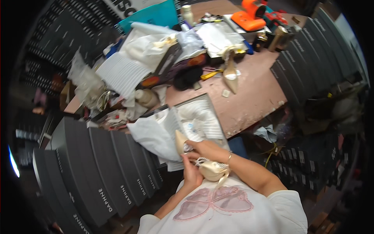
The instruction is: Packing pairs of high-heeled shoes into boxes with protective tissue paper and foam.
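Fingers (190,143) of your right hand (208,150) are bent nearly closed over the side of a cream shoe (180,141), whose pointed toe sticks out just beyond them. Your left hand (191,174) comes up from below and meets the same shoe; its fingers are partly hidden, so how far they close I cannot tell. Just below your right fingers, by your wrist, sits a rounded cream piece (215,170) with a beaded strand (201,160); whether it belongs to that shoe is unclear. White paper (154,134) spreads just left of your fingers, and an open box (222,132) lined with white wrapping (202,111) lies just beyond them. Down to their left stands a row of dark grey boxes (102,162). Farther past your fingers, on the pinkish table (257,89), are a pointed beige shoe (231,82) and a yellow cutter (210,74). Farthest off, beyond these, is an orange dispenser (248,20).
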{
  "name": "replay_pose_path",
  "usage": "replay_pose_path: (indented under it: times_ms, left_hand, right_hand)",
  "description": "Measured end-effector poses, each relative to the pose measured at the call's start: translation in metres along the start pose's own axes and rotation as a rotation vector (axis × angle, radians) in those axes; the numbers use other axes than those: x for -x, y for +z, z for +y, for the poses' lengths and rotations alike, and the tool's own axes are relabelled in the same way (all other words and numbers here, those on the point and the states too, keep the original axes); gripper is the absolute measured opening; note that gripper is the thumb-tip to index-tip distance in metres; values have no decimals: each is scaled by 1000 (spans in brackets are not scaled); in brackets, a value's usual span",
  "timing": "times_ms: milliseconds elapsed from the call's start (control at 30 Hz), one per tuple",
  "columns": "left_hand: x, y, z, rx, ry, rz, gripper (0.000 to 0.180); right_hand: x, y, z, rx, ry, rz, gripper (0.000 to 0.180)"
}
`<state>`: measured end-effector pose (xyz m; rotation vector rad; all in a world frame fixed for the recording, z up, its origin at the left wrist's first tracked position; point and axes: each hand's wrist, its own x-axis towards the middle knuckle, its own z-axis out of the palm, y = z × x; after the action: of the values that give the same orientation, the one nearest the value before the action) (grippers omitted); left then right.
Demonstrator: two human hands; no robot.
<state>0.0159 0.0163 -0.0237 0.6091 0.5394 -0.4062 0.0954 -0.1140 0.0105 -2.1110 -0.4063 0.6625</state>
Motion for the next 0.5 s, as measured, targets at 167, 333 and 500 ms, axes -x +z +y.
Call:
replay_pose_path:
  times_ms: [167,333,500]
  left_hand:
    - [8,3,6,-9,53,131,61]
    - [7,-18,0,-27,-40,42,64]
    - [11,11,8,-55,5,143,71]
  right_hand:
    - [-8,9,0,2,-111,13,54]
    - [-4,7,-17,190,20,-27,65]
    - [-5,-2,-4,104,-125,-15,62]
